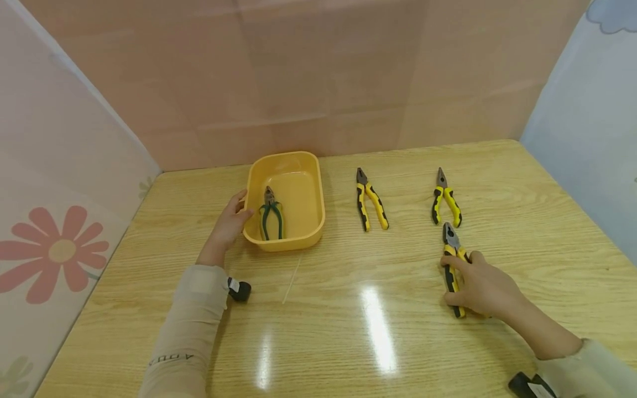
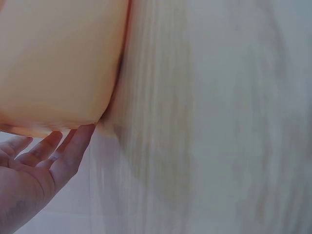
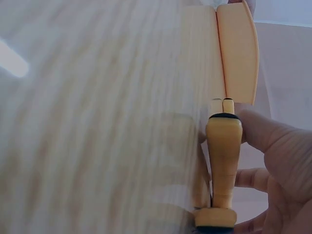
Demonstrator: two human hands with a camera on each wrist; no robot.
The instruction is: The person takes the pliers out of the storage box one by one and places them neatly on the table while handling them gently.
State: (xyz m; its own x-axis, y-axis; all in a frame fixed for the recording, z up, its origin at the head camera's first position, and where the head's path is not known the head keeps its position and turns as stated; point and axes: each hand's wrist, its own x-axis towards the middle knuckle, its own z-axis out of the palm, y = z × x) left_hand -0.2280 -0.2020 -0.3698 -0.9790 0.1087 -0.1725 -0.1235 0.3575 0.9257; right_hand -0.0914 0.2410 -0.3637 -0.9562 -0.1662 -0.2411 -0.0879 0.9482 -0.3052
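My left hand holds the left wall of a yellow plastic bin, thumb over the rim. In the left wrist view its fingers touch the bin's outer wall. Inside the bin, at its left, lie pliers with dark green handles. At the right, my right hand grips yellow-and-black combination pliers by the handles, jaws pointing away from me. The right wrist view shows a handle near the thumb; the fingers are partly hidden behind it.
Another pair of yellow-and-black combination pliers lies right of the bin, handles spread. Yellow-and-black long-nose pliers lie just beyond the gripped pair. A pink-brown wall borders the wooden table at the back, with patterned walls at both sides.
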